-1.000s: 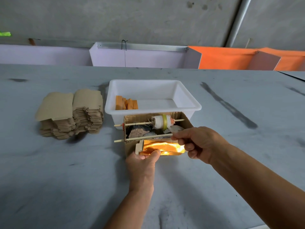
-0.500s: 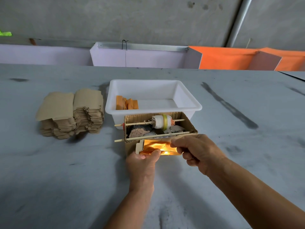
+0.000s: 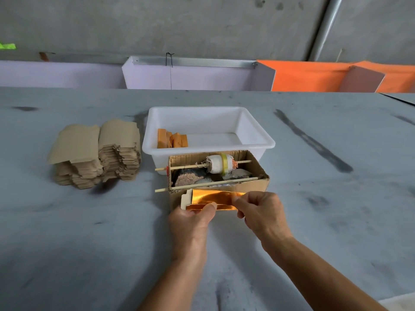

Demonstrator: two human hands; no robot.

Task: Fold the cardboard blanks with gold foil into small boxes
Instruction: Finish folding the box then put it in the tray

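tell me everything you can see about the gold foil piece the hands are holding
The gold foil blank is a small, flat-cut cardboard piece, shiny orange-gold on its inner face, with a pale plain tab at its left end. It is partly folded into a shallow trough, long side running left to right. The left hand pinches its near edge with the thumb on top; the right hand pinches its right end. It sits just in front of the open cardboard box.

light: soft, even daylight, moderately bright
glare: gold foil [image 3: 213, 197] shines hot
shadows: faint, short beside blank stack [image 3: 96, 151] and under forearms
focus: sharp centre
edges: wide-angle bowing, table [image 3: 67, 232] horizon curved
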